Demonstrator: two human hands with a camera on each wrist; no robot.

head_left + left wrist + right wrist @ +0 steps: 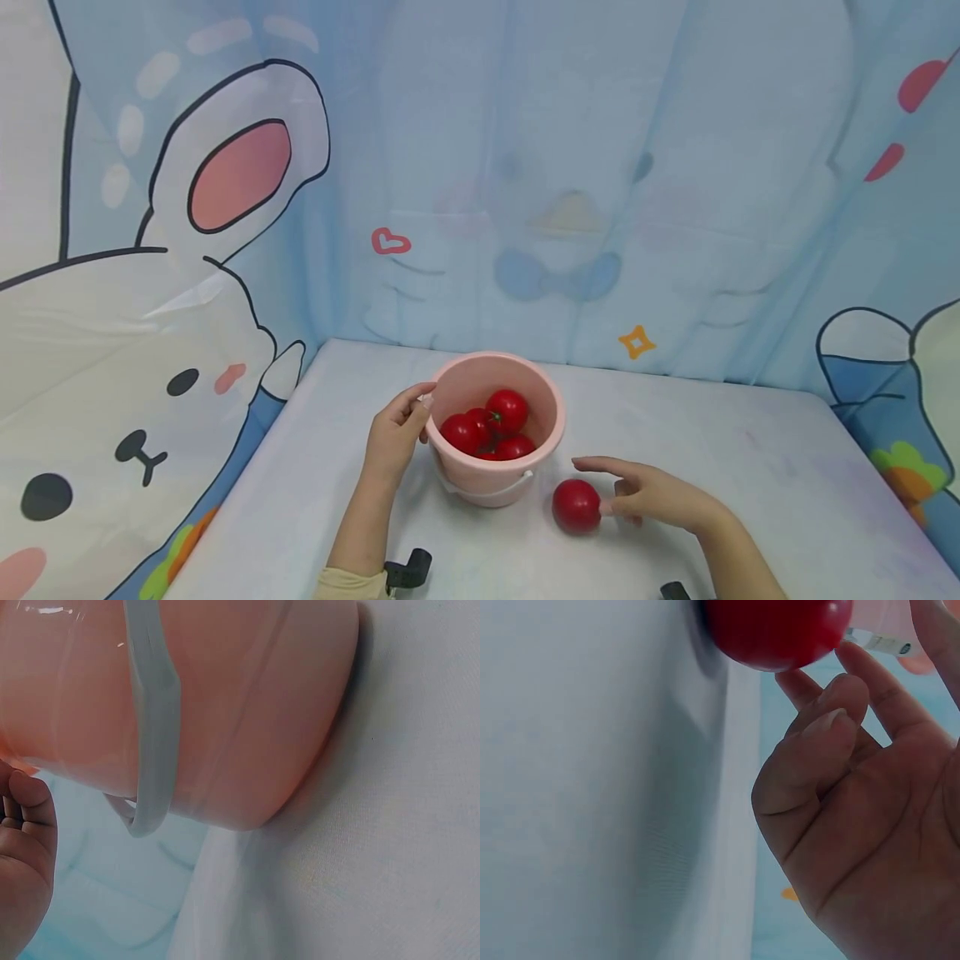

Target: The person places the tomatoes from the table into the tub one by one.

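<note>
A pink bucket (487, 479) with a white handle (159, 712) stands upright on the white table. Inside it lie several red tomatoes (507, 410), one showing a green stem end. My left hand (395, 429) grips the bucket's rim on its left side, thumb and fingers close together there. In the left wrist view the bucket's side fills the upper part. On the table just right of the bucket sits a single red tomato (576, 507). My right hand (656, 496) is beside this tomato, index finger stretched out above it and the other fingers loosely bent at its right side.
The white cloth-covered table (750, 467) reaches back to a blue printed curtain (600, 167). Another printed sheet with a white cartoon animal (112, 350) hangs along the left. Dark wrist straps (408, 568) show at the bottom.
</note>
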